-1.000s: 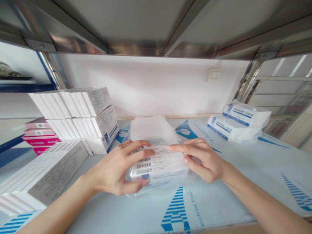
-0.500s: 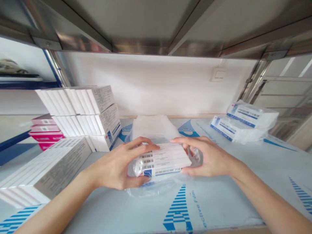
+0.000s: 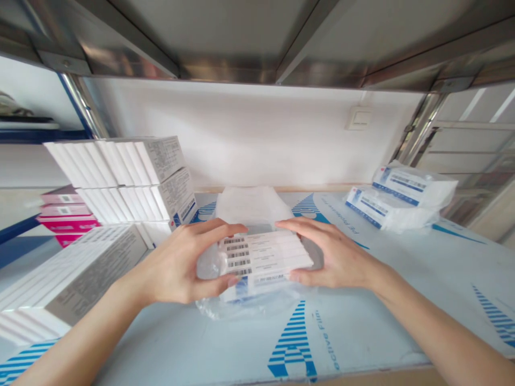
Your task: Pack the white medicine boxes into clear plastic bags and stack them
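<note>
Cupping a bagged stack of barcoded boxes (image 3: 261, 257) between my left hand (image 3: 177, 265) and right hand (image 3: 338, 254), both gripping its ends, over the film-covered shelf (image 3: 362, 332); spreading fingers wide helps keep it square, imo.

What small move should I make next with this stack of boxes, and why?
Probably snug the loose clear film around the stack of white boxes: the left hand and right hand flank the stack, and the film bulges slack beneath it, unlike the tighter wrapped bundles at the back right.
</note>
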The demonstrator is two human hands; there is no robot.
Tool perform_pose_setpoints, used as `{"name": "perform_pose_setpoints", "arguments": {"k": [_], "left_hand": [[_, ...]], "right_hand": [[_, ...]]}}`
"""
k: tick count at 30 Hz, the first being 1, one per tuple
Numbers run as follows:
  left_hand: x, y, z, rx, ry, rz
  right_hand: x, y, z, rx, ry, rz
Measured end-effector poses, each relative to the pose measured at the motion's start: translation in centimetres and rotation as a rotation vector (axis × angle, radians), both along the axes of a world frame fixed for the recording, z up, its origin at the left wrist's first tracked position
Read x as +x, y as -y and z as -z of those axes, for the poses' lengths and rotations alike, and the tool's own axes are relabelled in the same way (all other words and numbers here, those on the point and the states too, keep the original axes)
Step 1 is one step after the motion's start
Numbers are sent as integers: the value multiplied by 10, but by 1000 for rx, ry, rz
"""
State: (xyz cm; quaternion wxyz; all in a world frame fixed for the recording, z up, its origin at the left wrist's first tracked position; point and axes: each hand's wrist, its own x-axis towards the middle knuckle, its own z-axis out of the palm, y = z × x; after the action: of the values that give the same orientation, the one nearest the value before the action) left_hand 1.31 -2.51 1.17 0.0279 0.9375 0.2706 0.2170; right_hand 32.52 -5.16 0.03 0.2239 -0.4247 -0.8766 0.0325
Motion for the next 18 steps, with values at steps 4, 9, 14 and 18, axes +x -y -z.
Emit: {"name": "perform_pose_setpoints", "arguments": {"k": [4, 9, 14, 18], "left_hand": [[-4, 3, -5, -28, -37, 15], [-10, 3, -7, -116, -124, -56], [-5, 5, -3, -132, -75, 4], [1, 9, 2, -92, 13, 50]], "right_hand": [[-4, -1, 5, -62, 21, -11], [-5, -1, 6, -86, -2, -37], [-2, -2, 6, -106, -37, -43], [-2, 0, 2, -166, -26, -123]]}}
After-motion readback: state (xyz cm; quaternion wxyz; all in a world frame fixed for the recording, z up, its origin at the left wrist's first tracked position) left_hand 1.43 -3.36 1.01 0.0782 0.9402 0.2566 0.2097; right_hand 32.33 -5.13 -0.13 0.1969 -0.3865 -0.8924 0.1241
